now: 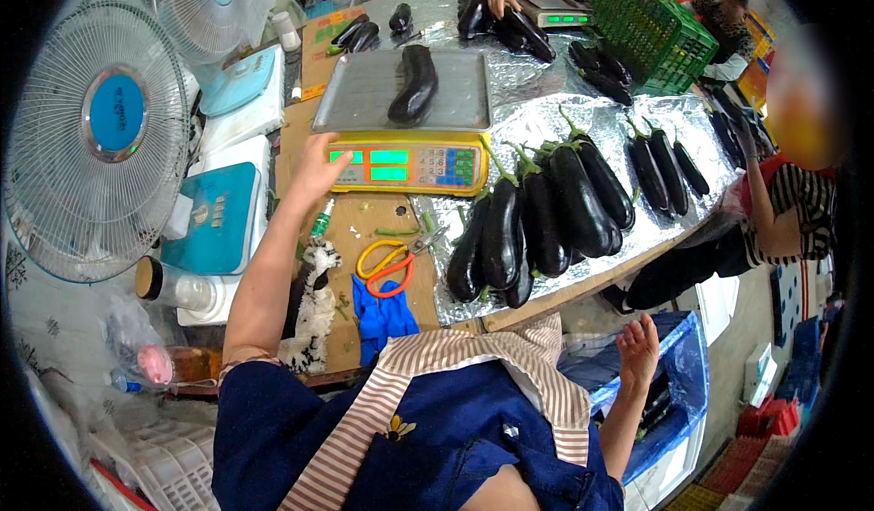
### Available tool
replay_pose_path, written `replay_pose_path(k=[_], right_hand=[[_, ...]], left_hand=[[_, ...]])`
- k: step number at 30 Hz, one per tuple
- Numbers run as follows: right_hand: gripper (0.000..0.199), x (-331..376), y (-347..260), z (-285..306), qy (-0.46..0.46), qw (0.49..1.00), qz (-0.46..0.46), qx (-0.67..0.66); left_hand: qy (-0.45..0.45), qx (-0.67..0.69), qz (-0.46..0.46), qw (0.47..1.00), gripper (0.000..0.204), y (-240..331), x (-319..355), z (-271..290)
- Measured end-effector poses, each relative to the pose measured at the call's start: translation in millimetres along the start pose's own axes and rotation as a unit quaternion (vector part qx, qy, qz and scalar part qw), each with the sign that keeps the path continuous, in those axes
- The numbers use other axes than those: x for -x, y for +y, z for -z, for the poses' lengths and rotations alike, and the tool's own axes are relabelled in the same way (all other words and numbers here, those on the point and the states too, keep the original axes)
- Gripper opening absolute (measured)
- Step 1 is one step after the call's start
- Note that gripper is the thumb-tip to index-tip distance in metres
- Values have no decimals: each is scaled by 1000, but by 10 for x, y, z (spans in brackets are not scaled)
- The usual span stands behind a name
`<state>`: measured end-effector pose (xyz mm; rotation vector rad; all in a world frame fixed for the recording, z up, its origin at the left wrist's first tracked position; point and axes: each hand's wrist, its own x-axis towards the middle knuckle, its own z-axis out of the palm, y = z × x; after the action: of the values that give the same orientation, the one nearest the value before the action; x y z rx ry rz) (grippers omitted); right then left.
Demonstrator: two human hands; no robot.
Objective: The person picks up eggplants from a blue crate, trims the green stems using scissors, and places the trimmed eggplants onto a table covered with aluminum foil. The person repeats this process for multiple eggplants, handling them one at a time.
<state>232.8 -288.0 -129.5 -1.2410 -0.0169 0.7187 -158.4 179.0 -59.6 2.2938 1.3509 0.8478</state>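
At frame centre, the scale [405, 160] keys are pressed by the open left hand [314, 169] — an eggplant [414, 83] being weighed; right hand [637, 347] empty, lower right.

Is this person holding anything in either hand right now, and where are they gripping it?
Nothing is held. The left hand rests open on the scale's front left corner; the right hand hangs open and empty.

Left arm extends forward and up, forearm bare, elbow nearly straight. Left hand [316, 167] held open, fingers together. Right arm bent low at the person's side; right hand [637, 347] raised, open, fingers loosely spread, holding nothing.
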Motion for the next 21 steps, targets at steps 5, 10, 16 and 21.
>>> replay_pose_path(k=[5, 10, 16, 21], right_hand=[[34, 40, -38, -104, 8, 1000, 0, 0], [30, 58, -53, -54, 17, 1000, -3, -12], [27, 140, -72, 2, 74, 997, 8, -16], [27, 162, -45, 116, 100, 995, 5, -19]], left_hand=[[-38, 23, -22, 999, 50, 198, -113, -131], [-45, 8, -39, 998, 62, 462, -346, -317], [-35, -15, -22, 999, 76, 628, -727, -577], [-47, -59, -5, 997, 80, 701, -869, -713]])
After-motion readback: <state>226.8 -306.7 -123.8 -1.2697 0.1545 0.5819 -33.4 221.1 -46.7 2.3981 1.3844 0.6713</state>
